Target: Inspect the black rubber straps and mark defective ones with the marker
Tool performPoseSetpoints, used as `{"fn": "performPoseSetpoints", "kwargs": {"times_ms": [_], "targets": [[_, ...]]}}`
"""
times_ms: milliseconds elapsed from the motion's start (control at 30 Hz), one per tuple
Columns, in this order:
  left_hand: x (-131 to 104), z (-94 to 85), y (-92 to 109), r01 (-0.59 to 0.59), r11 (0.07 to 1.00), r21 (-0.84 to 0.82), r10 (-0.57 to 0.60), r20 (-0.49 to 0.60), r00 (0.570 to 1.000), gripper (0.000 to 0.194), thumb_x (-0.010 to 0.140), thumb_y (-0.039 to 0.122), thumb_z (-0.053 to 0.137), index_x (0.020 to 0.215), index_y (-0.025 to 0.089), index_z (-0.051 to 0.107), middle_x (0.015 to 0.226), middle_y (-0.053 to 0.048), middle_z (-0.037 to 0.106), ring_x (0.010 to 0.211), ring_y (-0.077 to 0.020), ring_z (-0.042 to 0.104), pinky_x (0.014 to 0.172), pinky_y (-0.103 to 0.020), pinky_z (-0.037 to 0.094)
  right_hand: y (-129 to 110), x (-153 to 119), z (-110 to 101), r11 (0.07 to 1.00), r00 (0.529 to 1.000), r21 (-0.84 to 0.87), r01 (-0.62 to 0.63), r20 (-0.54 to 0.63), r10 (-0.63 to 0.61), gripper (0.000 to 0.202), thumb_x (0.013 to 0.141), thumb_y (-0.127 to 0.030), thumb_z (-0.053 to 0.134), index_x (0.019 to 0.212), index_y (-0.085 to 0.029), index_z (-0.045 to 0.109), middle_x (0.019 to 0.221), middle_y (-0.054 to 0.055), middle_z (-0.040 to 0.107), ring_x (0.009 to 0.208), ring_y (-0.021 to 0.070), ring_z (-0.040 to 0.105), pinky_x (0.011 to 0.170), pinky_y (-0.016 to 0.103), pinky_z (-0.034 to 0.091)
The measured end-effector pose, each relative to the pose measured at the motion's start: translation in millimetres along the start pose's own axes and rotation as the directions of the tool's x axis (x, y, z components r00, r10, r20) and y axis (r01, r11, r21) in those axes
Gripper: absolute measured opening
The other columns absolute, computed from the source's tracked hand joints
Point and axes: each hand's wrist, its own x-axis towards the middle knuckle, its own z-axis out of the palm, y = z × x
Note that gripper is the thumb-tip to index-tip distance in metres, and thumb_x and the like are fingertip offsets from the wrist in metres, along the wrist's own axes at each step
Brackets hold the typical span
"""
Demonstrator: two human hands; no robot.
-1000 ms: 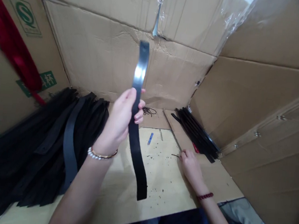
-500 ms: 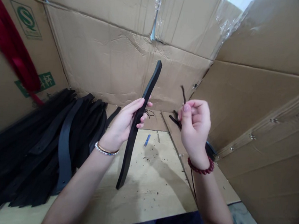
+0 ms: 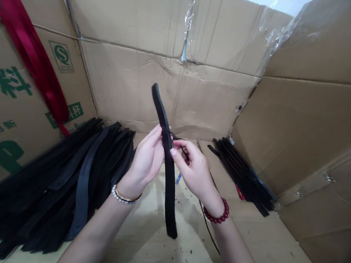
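A long black strap stands nearly upright in front of me, its top leaning left. My left hand holds it near the middle, fingers passing behind it. My right hand is at the strap's right edge, thumb and fingertips pinched together. A thin black cord hangs below my right hand, and more dark cord shows by its fingertips. Where the cord meets the strap is partly hidden by the fingers.
A big heap of black straps lies on the left. A smaller stack of straps is at the right, with a red object beside it. Cardboard walls surround the table; red ribbons hang at left. Dark crumbs dot the tabletop.
My right hand has moved left and down to the strap, bringing the cord with it. The strap has tilted from leaning right to leaning left. The view has shifted slightly.
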Motion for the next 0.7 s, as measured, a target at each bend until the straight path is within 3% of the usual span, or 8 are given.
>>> {"fn": "performPoseSetpoints", "kwargs": {"times_ms": [100, 167, 267, 333, 433, 533, 600, 700], "targets": [[-1, -0.4, -1, -0.101, 0.993, 0.06, 0.104, -0.057, 0.993, 0.02, 0.098, 0.023, 0.05, 0.092, 0.018, 0.068, 0.098, -0.002, 0.063, 0.083, -0.0101, 0.058, 0.085, -0.023, 0.05, -1, -4, -1, 0.996, 0.992, -0.049, -0.074, 0.098, 0.078, 0.017, 0.087, -0.033, 0.068, 0.096, -0.018, 0.069, 0.082, 0.002, 0.068, 0.062, 0.0119, 0.051, 0.058, 0.028, 0.041], [-2, -1.3, -2, -0.153, 0.975, 0.163, 0.154, 0.005, 0.988, 0.016, 0.095, 0.023, 0.055, 0.102, 0.02, 0.069, 0.11, -0.003, 0.065, 0.094, -0.0118, 0.06, 0.092, -0.024, 0.048, 1, -5, -1, 0.995, 0.993, -0.031, -0.099, 0.058, 0.1, 0.013, 0.088, -0.03, 0.066, 0.089, -0.018, 0.07, 0.071, -0.001, 0.063, 0.058, 0.0107, 0.047, 0.055, 0.027, 0.037], [-2, -3.1, -5, -0.236, 0.9, 0.367, 0.204, 0.124, 0.971, 0.041, 0.088, 0.019, 0.064, 0.128, 0.027, 0.062, 0.137, -0.003, 0.059, 0.125, -0.0174, 0.054, 0.107, -0.028, 0.042, 3, -2, -5, 0.998, 0.997, 0.014, -0.066, -0.038, 0.067, 0.013, 0.09, -0.029, 0.064, 0.088, -0.018, 0.069, 0.066, -0.002, 0.057, 0.057, 0.0103, 0.044, 0.055, 0.027, 0.036], [-3, -4.0, -8, -0.25, 0.844, 0.475, 0.196, 0.161, 0.967, 0.05, 0.088, 0.024, 0.066, 0.137, 0.03, 0.055, 0.145, -0.004, 0.054, 0.134, -0.0198, 0.049, 0.11, -0.03, 0.04, 3, 1, -11, 1.0, 0.996, 0.016, -0.006, -0.084, 0.007, 0.014, 0.091, -0.03, 0.063, 0.091, -0.018, 0.069, 0.068, -0.002, 0.057, 0.057, 0.01, 0.045, 0.056, 0.027, 0.038], [-6, -4.0, -13, -0.088, 0.833, 0.547, -0.022, 0.192, 0.981, 0.046, 0.093, 0.04, 0.063, 0.136, 0.025, 0.056, 0.139, -0.009, 0.06, 0.128, -0.0227, 0.055, 0.107, -0.033, 0.044, 4, 4, -22, 0.998, 0.99, -0.005, 0.06, -0.125, -0.06, 0.014, 0.091, -0.03, 0.064, 0.095, -0.018, 0.07, 0.073, -0.001, 0.06, 0.061, 0.0107, 0.048, 0.059, 0.027, 0.04], [-9, -2.9, -18, 0.154, 0.812, 0.563, -0.288, 0.158, 0.944, 0.049, 0.093, 0.054, 0.058, 0.126, 0.018, 0.061, 0.122, -0.013, 0.07, 0.112, -0.0248, 0.066, 0.098, -0.039, 0.051, 13, 4, -30, 0.998, 0.99, 0.014, 0.061, -0.131, -0.059, 0.013, 0.09, -0.031, 0.066, 0.095, -0.019, 0.07, 0.078, 0.0, 0.064, 0.065, 0.0115, 0.051, 0.061, 0.028, 0.042], [-10, -2.3, -21, 0.209, 0.807, 0.553, -0.341, 0.147, 0.929, 0.048, 0.093, 0.055, 0.057, 0.119, 0.015, 0.065, 0.114, -0.013, 0.073, 0.104, -0.0245, 0.07, 0.094, -0.039, 0.053, 23, 1, -32, 0.998, 0.993, 0.045, 0.039, -0.114, -0.033, 0.014, 0.089, -0.031, 0.068, 0.096, -0.02, 0.071, 0.079, 0.0, 0.065, 0.065, 0.0116, 0.051, 0.06, 0.028, 0.042], [-9, -2.1, -28, 0.155, 0.828, 0.539, -0.298, 0.188, 0.936, 0.043, 0.092, 0.051, 0.06, 0.107, 0.012, 0.071, 0.108, -0.013, 0.075, 0.1, -0.0234, 0.071, 0.09, -0.035, 0.055, 34, -2, -34, 0.997, 0.996, 0.076, 0.002, -0.088, 0.005, 0.014, 0.088, -0.033, 0.069, 0.095, -0.021, 0.071, 0.076, 0.0, 0.064, 0.062, 0.0114, 0.049, 0.058, 0.028, 0.04]]}}
